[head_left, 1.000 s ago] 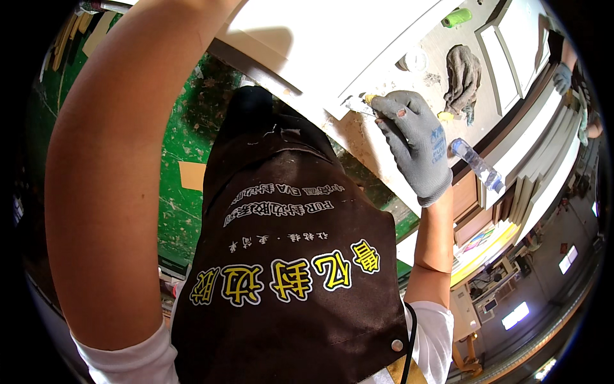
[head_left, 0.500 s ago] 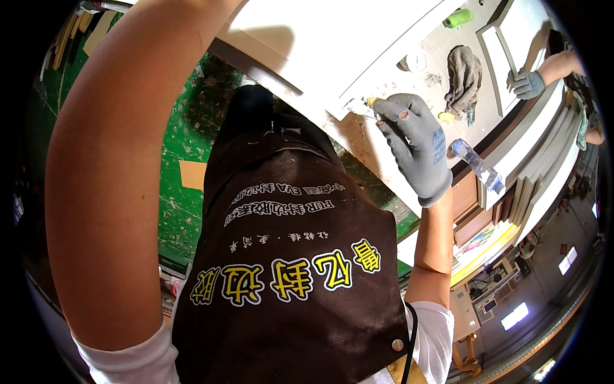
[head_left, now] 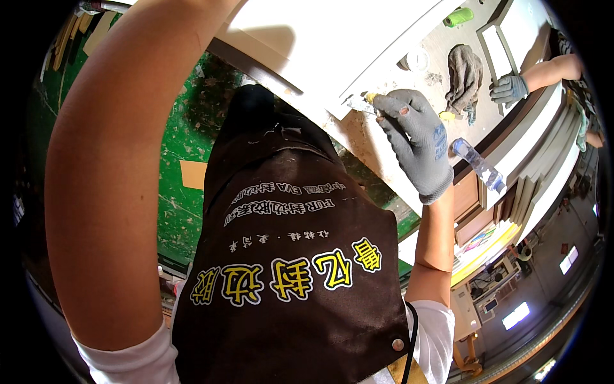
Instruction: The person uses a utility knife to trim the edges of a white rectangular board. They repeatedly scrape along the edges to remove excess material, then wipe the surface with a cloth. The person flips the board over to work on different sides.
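My right hand, in a grey knit glove with a small hole, is closed around a small putty knife. The knife's thin blade carries white paste, and a yellow bit shows by my fingertips. Its blade rests at or just over the near corner of a large white panel; whether it touches I cannot tell. My left forearm reaches up past the top edge over the panel, so that hand is out of sight.
Right of the panel lie a white tub, a grey rag, a green roll and a clear plastic bottle. A co-worker's gloved hand touches a grey-white frame. Stacked boards stand at the right.
My right hand has shifted very slightly, still holding the putty knife. The co-worker's hand has moved left, and the frame beside it has shifted too.
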The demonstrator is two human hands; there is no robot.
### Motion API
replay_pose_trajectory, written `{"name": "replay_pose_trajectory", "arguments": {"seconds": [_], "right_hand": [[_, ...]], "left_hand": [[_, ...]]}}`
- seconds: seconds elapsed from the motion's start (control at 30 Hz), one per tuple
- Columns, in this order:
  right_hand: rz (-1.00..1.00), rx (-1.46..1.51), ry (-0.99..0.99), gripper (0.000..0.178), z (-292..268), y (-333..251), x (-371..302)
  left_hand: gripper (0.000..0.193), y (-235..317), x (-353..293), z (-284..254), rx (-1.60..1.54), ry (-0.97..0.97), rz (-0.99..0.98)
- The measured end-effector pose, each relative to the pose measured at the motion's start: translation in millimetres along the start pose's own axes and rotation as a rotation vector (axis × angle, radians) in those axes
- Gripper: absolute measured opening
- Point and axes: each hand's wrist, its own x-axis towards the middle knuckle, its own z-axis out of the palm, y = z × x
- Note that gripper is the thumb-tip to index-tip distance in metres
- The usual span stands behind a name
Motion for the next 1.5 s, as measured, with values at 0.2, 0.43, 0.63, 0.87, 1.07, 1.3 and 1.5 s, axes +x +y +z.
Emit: {"name": "replay_pose_trajectory", "arguments": {"seconds": [0.2, 0.43, 0.63, 0.87, 1.07, 1.3, 1.5], "right_hand": [[-0.009, -0.002, -0.03, 0.029, 2, 4, -2], [-0.009, 0.018, 0.005, 0.03, 0, 3, 3], [-0.014, -0.011, -0.039, 0.03, -1, 8, -2], [-0.002, 0.026, 0.029, 0.029, 3, 6, 4], [-0.017, 0.007, -0.035, 0.029, 0, 10, -1], [0.034, 0.048, -0.011, 0.03, 4, 6, 2], [0.009, 0.03, -0.02, 0.03, 2, 11, -3]], "left_hand": [[0.022, -2, 0, 3, 0.001, 0.017, 0.012], [0.022, -2, 0, 4, -0.001, 0.019, 0.002], [0.023, -3, 0, 4, -0.017, 0.027, 0.007], [0.023, -1, 1, 4, -0.01, 0.018, 0.006], [0.023, -2, 0, 3, -0.002, 0.023, 0.012], [0.023, 1, 1, 2, -0.005, 0.015, 0.001], [0.024, 1, 0, 1, -0.007, 0.007, -0.007]]}}
